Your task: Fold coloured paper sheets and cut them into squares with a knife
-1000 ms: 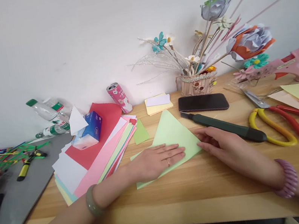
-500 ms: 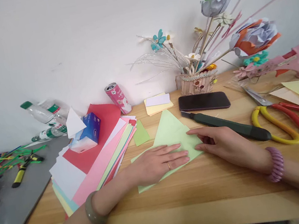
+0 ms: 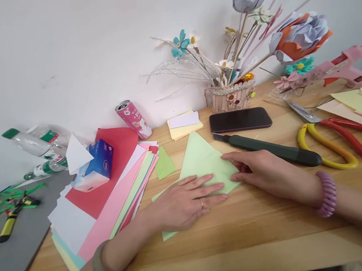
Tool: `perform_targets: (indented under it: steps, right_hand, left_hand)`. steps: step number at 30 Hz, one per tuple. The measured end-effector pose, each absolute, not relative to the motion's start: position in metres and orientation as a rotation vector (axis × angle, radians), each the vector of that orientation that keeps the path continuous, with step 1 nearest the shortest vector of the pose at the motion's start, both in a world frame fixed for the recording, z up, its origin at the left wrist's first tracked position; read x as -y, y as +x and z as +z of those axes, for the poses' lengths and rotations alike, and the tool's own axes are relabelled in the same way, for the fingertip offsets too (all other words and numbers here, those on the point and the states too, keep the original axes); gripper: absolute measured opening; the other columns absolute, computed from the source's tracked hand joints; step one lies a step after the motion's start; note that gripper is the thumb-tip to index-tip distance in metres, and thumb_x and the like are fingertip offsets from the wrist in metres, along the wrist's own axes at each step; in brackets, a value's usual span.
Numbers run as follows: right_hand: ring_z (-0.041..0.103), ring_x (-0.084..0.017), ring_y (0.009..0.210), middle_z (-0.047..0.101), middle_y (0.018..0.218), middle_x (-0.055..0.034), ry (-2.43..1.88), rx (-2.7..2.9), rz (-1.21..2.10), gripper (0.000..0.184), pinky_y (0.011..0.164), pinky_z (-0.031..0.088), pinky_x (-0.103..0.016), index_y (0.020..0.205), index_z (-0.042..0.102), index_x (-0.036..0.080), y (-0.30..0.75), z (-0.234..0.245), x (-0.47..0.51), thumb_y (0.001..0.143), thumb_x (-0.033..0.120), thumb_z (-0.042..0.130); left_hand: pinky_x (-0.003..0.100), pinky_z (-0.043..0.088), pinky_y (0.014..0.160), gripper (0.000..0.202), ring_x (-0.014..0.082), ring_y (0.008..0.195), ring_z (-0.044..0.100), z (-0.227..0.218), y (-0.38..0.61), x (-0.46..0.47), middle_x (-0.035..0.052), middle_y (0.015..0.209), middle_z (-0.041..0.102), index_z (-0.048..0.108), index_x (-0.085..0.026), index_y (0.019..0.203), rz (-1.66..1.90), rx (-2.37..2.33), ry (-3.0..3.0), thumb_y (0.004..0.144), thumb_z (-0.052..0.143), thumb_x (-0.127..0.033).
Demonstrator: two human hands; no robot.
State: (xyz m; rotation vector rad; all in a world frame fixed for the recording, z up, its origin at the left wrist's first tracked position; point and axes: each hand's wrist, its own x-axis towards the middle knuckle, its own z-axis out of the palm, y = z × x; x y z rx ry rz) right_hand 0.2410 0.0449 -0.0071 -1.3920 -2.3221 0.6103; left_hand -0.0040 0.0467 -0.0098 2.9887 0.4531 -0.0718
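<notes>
Green paper (image 3: 197, 155) lies under the spread left hand (image 3: 180, 202); right hand (image 3: 263, 169) touches the paper's edge, can't tell if pinching.

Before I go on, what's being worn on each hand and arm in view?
The left hand has a thin gold-coloured ring, with a smooth grey-green bangle on that wrist. The right hand shows no ring; its wrist carries a ridged purple bracelet. No sleeves show.
</notes>
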Motion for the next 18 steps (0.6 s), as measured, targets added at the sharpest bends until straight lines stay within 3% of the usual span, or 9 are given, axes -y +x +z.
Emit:
perform_targets:
  steps: [6,9,12,18]
  right_hand:
    - [0.058,-0.016,0.066,0.061,0.073,-0.0035,-1.353,2.363,0.503,0.039,0.063,0.047,-0.029,0.119,0.052,0.007,0.243,-0.011,-0.041,0.081,0.015,0.048]
    - [0.059,-0.016,0.069,0.062,0.076,-0.0040,-1.327,2.384,0.450,0.039,0.065,0.048,-0.028,0.120,0.051,0.008,0.243,-0.011,-0.039,0.082,0.015,0.047]
    - [0.061,-0.017,0.083,0.063,0.092,-0.0076,-1.286,2.412,0.382,0.039,0.074,0.049,-0.029,0.122,0.049,0.010,0.243,-0.013,-0.038,0.083,0.015,0.046]
    - [0.057,-0.021,0.088,0.055,0.105,-0.0124,-1.272,2.420,0.164,0.037,0.075,0.049,-0.038,0.122,0.050,0.013,0.244,-0.016,-0.029,0.085,0.015,0.043]
  left_hand:
    - [0.048,0.005,0.111,0.041,0.0176,0.138,0.012,-0.012,-0.006,-0.046,-0.0074,0.146,0.028,0.031,-0.030,0.137,-0.074,-0.502,2.956,0.097,0.028,-0.029]
    - [0.048,0.005,0.111,0.041,0.0168,0.138,0.014,-0.012,-0.006,-0.047,-0.0064,0.146,0.029,0.031,-0.030,0.137,-0.097,-0.499,2.933,0.097,0.028,-0.029]
    - [0.047,0.007,0.111,0.041,0.0161,0.138,0.012,-0.009,-0.005,-0.047,-0.0067,0.147,0.026,0.030,-0.031,0.138,-0.139,-0.502,2.906,0.097,0.027,-0.030]
    - [0.044,0.002,0.112,0.043,0.0145,0.139,0.007,-0.005,-0.003,-0.048,-0.0079,0.148,0.023,0.022,-0.030,0.141,-0.197,-0.533,2.832,0.098,0.020,-0.034]
